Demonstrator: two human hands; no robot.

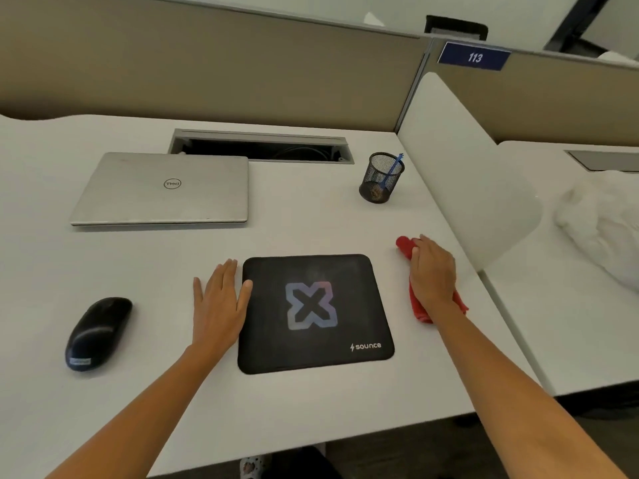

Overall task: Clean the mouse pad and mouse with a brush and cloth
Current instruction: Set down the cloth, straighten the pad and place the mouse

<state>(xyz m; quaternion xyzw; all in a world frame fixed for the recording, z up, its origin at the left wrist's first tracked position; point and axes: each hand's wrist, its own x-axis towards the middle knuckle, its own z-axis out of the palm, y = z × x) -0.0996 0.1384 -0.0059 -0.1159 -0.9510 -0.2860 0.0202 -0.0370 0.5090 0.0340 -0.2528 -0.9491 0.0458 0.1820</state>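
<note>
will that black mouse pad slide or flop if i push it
The mouse pad looks thin and soft, so it would probably flop if lifted. Lying flat on the smooth desk, it might slide when pushed; the left hand touching its edge could steady it.

Most of red cloth [420,307] hidden under right hand [432,271]; mouse [98,331] label unreadable.

The black mouse pad [314,312], round-cornered with a pale X emblem and "sounce" lettering, lies flat on the white table [311,219]. The glossy black mouse [98,331] sits well to its left. A bunched red cloth [403,245] lies just right of the pad under the right grip [432,271], whose fingers curl over it. A thin blue brush [392,169] leans in a mesh cup [377,188] farther back.
</note>
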